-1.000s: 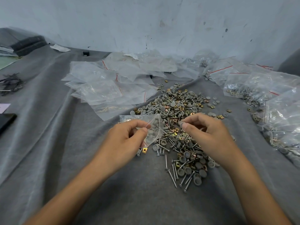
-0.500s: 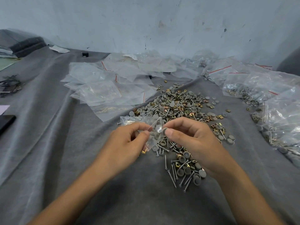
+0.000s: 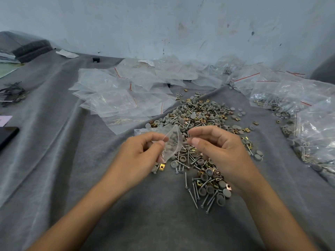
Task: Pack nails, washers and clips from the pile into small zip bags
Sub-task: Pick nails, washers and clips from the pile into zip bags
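The left hand [image 3: 139, 154] pinches a small zip bag [image 3: 171, 142] holding grey washers, the right hand [image 3: 219, 151] curls just beside it, its grip unclear, and the pile [image 3: 199, 115] lies beyond and under the right hand.

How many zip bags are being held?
1: the small zip bag, with grey washers inside, pinched by the left hand over the pile. Other bags lie on the cloth.

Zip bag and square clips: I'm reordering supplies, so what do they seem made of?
The zip bag looks like thin clear plastic film: see-through, creased, slightly glossy. The square clips look like metal with a yellowish, brass-like finish, going by their glint; the exact metal is unclear.
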Tool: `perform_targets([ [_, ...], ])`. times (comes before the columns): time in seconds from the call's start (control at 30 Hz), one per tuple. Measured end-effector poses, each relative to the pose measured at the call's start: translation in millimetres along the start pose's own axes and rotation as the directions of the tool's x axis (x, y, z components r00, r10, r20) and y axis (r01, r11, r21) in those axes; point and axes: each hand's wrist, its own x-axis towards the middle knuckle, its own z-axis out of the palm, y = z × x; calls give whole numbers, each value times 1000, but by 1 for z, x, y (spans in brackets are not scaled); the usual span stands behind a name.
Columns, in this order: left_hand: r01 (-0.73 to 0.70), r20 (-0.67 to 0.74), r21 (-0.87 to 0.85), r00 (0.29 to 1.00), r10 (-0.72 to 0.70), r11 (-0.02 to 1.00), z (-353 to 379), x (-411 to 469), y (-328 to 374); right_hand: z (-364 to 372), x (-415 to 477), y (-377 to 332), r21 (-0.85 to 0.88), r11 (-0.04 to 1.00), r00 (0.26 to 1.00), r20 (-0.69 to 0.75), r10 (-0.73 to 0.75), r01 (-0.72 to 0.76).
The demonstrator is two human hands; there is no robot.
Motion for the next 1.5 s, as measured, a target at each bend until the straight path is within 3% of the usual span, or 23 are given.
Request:
perform_targets([
  [0.1, 14, -41, -44, 999, -16, 999, -4, 2, 1, -7, 1, 5, -209, 978, 999, -41, -14, 6],
  [0.2, 18, -57, -48, 998, -20, 999, -5, 3, 1, -1, 0, 15, -567, 823, 997, 79, 9, 38],
  [0.33, 9, -66, -19, 998, -10, 1000, -5, 5, -2, 17, -2, 23, -761, 631, 974, 223, 34, 152],
  [0.57, 4, -61, -30, 998, -6, 1000, -6, 5, -2, 26, -4, 24, -801, 569, 966, 253, 43, 184],
  [0.8, -6, -51, -46, 999, 4, 999, -6, 4, -2, 23, -1, 25, -825, 550, 980, 190, 54, 129],
  [1.13, -3, -40, -57, 999, 1, 998, -2, 3, -3, 20, 0, 22, -825, 537, 972, 232, 38, 177],
  [1.33, 0, -41, -36, 999, -2, 999, -3, 3, -2, 12, -2, 16, -772, 629, 995, 101, -14, 87],
  [1.5, 3, -27, -24, 1000, -4, 1000, -4, 2, -1, -2, 1, 14, -600, 799, 1000, -20, 20, -28],
])
